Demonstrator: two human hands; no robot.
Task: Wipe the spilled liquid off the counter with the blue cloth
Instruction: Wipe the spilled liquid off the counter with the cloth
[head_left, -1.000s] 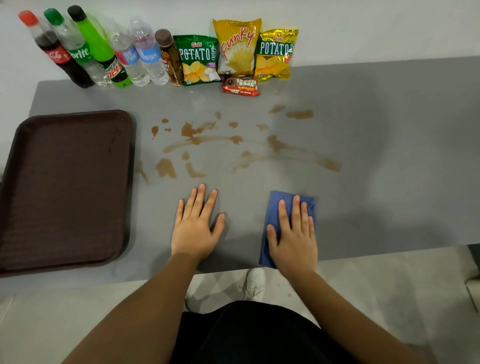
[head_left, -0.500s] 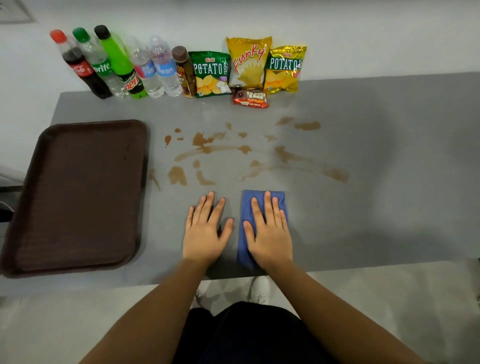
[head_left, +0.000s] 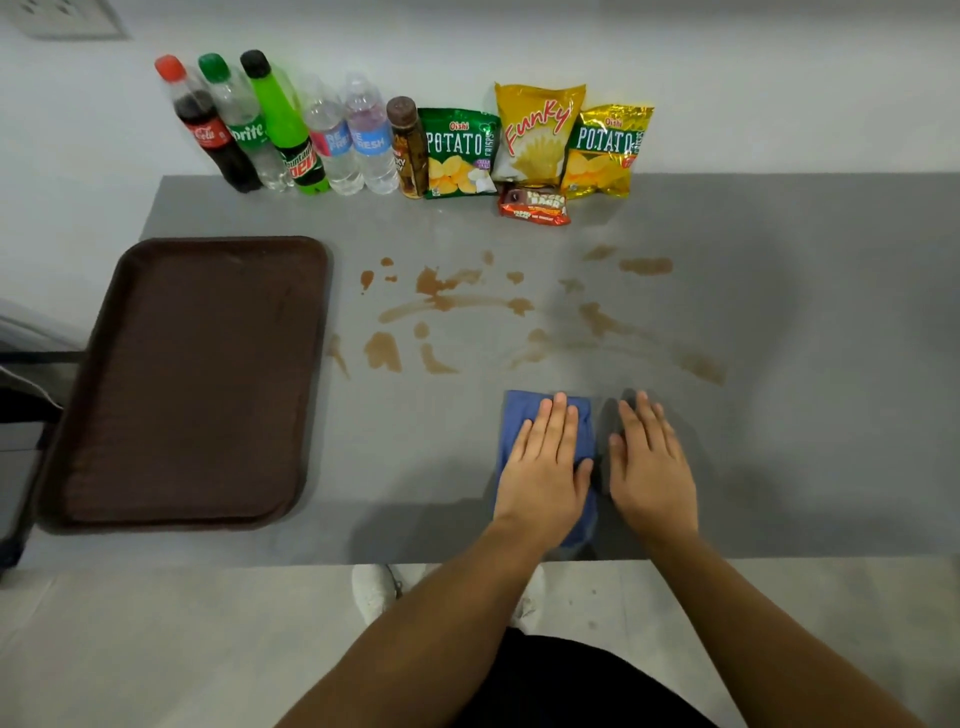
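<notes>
The blue cloth (head_left: 521, 411) lies folded on the grey counter (head_left: 805, 415) near its front edge. My left hand (head_left: 543, 470) presses flat on top of it, fingers pointing away from me. Just to its right, my right hand (head_left: 652, 470) rests flat on the bare counter with its fingers apart and nothing under it. The spilled brown liquid (head_left: 444, 301) spreads in blotches and streaks beyond both hands, from beside the tray across to a patch at the right (head_left: 704, 366). The cloth does not touch any of it.
A dark brown tray (head_left: 187, 384) sits on the counter's left part. Along the back wall stand several drink bottles (head_left: 291, 130) and several snack bags (head_left: 537, 137), with a small red snack pack (head_left: 535, 207) in front of them.
The cloth has passed from under my right hand to under my left hand. My right hand now lies on the bare counter beside it. The view has shifted, so everything appears further right.
</notes>
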